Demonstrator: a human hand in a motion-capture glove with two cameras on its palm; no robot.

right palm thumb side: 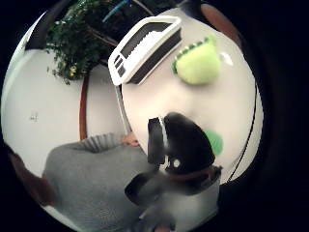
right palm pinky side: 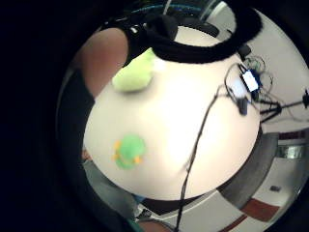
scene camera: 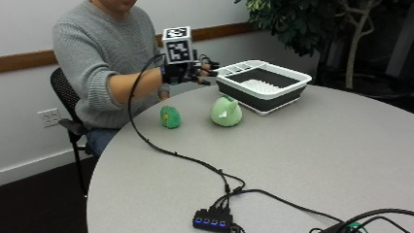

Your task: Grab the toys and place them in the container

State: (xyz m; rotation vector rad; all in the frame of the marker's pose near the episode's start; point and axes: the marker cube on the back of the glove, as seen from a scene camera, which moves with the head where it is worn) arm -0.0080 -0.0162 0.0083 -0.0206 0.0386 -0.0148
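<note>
Black-gloved right hand (scene camera: 189, 73) hangs above the table (scene camera: 310, 145) holding nothing, fingers loosely out toward the container (scene camera: 264, 85), two green toys (scene camera: 226, 111) (scene camera: 170, 117) sitting below it

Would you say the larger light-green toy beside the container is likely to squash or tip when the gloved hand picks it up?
The larger light-green toy looks like soft plush, so it probably squashes and weighs little. Its rounded body stands upright on the table, so a sideways nudge might tip it. Breakage seems unlikely.

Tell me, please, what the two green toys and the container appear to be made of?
Both the small green toy and the larger light green toy look like soft matte plush, rounded and fuzzy-edged. The container seems to be rigid plastic: smooth white rim, dark walls, ribbed floor.
</note>
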